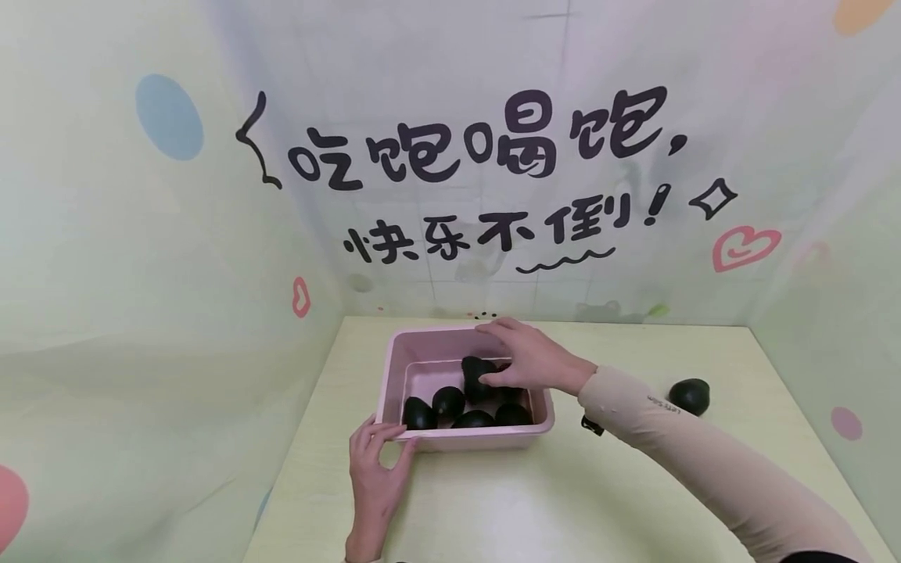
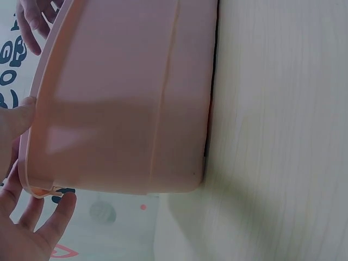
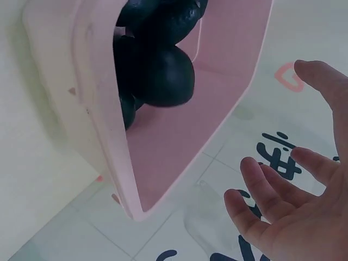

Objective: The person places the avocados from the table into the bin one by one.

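Note:
Several dark avocados (image 1: 448, 403) lie in a pink plastic bin (image 1: 479, 442) on the table. My left hand (image 1: 376, 461) grips the bin's front left corner, its thumb at the front rim and its fingers around the side; in the left wrist view the thumb presses the rim of the bin (image 2: 119, 98). Over the right part of the bin is my right hand (image 1: 531, 356), fingers spread and nothing in them. The right wrist view shows this hand (image 3: 293, 201) apart from the piled avocados (image 3: 166, 76).
One more avocado (image 1: 690, 396) lies on the table to the right, beyond my right sleeve (image 1: 676, 430). Printed sheets form the back wall (image 1: 436, 62) and both sides around the pale wooden table (image 1: 535, 500).

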A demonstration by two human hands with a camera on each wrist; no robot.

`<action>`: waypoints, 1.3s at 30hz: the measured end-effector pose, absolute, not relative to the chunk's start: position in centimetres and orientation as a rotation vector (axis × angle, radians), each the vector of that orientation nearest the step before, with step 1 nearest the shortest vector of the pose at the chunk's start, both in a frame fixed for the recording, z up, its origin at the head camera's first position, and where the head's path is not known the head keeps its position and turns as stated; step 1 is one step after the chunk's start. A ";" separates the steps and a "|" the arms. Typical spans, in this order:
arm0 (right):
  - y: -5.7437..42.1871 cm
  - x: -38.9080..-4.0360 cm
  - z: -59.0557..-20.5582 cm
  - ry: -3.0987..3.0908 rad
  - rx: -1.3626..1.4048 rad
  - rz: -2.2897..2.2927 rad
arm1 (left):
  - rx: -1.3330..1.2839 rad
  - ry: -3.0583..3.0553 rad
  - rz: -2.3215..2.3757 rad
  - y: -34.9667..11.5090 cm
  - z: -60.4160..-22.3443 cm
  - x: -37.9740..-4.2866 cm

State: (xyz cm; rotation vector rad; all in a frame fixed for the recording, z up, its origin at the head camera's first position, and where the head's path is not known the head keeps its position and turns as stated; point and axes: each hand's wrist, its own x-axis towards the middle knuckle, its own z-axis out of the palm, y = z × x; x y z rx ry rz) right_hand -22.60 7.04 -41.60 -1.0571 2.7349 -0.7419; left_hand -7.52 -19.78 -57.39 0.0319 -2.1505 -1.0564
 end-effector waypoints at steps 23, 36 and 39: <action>10.4 -22.9 -42.8 2.819 -0.899 -0.824 | 0.023 -2.149 -1.041 -20.0 -57.5 -7.7; 11.8 -22.9 -44.4 2.815 -0.866 -0.923 | 0.026 -2.153 -1.040 -19.9 -57.5 -7.7; 12.3 -22.9 -44.8 2.826 -0.844 -0.925 | 0.030 -2.152 -1.037 -19.9 -57.5 -7.7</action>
